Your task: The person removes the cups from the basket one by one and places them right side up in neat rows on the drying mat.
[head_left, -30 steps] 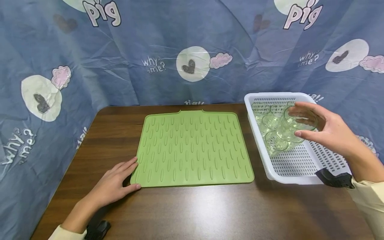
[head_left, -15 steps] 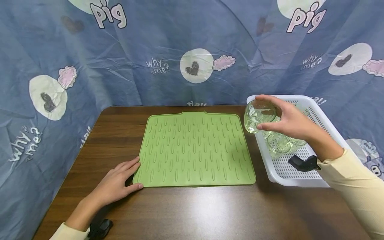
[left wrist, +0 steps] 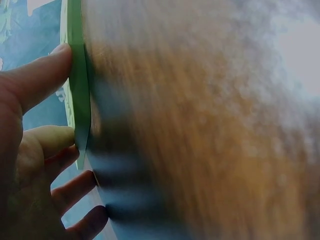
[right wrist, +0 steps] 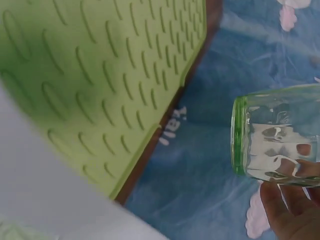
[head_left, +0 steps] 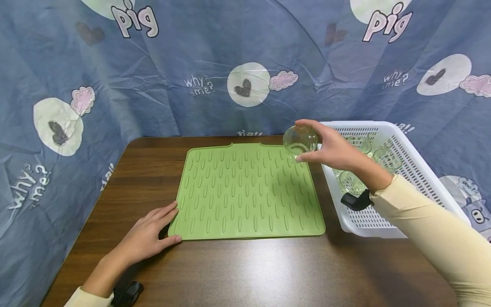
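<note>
A clear, green-tinted glass is held in the right hand near the far right corner of the flat green mat.

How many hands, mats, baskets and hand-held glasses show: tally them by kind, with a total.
Hands: 2 (left hand, right hand)
Green mat: 1
White basket: 1
Held glass: 1
Total: 5

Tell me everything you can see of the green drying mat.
The green drying mat looks like silicone: a rounded rectangle with staggered rows of elongated oval outlines and a shallow tab on its far edge. It lies spread on the wooden table, apart from the white basket. The left hand touches its near left corner. In the head view, the held glass overlaps its far right corner.
</note>
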Tool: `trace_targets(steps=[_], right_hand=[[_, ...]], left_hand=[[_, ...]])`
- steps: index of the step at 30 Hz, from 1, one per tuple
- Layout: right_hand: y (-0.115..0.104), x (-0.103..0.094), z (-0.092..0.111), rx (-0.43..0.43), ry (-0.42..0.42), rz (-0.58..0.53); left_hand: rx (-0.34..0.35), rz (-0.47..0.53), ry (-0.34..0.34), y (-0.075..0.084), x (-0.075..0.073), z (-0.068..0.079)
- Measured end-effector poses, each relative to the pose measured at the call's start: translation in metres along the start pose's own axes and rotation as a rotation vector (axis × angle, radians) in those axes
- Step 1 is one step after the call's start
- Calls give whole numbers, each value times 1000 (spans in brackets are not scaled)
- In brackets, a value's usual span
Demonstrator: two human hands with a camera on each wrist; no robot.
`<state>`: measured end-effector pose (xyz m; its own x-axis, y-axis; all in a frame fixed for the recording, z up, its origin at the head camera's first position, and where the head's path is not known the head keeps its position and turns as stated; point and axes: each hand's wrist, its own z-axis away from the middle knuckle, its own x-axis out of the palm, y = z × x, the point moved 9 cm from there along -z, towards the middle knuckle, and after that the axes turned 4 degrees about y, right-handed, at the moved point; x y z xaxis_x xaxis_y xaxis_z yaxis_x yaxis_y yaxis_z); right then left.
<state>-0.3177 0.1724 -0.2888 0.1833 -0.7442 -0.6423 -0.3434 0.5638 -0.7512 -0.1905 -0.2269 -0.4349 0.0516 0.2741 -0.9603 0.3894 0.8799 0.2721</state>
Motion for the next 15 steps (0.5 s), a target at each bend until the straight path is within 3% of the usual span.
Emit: trace_targets(steps=[15], right_hand=[[-9,63,-35,-11,-100,-63]], left_hand=[[-14,4,9,0,-1,0]])
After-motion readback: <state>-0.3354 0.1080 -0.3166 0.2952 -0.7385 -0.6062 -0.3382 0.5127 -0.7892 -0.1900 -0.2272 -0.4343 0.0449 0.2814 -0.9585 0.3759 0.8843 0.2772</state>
